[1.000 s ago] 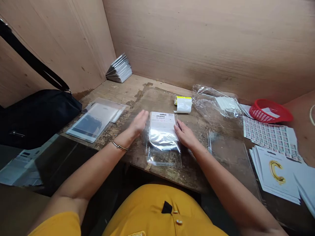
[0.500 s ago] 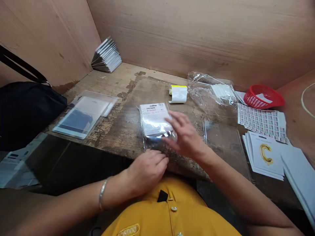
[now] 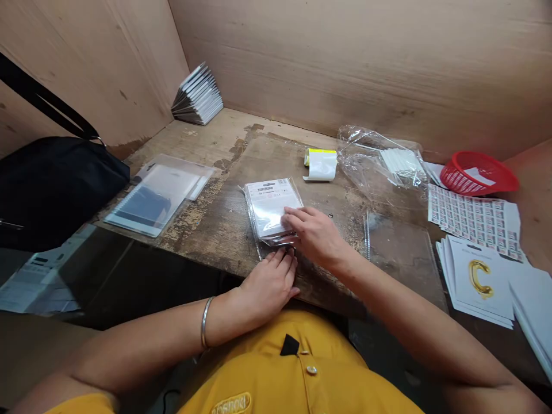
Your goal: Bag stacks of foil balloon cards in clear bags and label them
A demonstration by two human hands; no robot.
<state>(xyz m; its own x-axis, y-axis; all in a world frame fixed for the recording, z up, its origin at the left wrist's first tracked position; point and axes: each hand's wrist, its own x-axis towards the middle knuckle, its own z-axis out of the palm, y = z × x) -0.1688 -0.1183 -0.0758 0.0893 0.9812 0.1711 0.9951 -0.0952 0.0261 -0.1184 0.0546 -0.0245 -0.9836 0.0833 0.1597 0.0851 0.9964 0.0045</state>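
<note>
A small stack of white printed cards in clear plastic sleeves (image 3: 269,210) lies on the worn wooden table (image 3: 224,230) before me. My right hand (image 3: 314,233) rests its fingertips on the right side of the stack, fingers bent and near each other. At the stack's lower edge is my left hand (image 3: 271,282), its fingers flat and slightly apart, touching the plastic at the front of the table. Whether either hand pinches the plastic is hard to tell.
Clear sleeves (image 3: 155,192) and a black bag (image 3: 60,184) are left. Behind stand folded cards (image 3: 200,95) and a label roll (image 3: 321,165). At right lie a plastic bag (image 3: 366,164), red basket (image 3: 478,172), sticker sheets (image 3: 474,221) and gold-C cards (image 3: 480,279).
My right hand has come down onto the stack's right side. My left hand has moved up to its lower edge, with its fingers stretched out more. The view has shifted slightly left.
</note>
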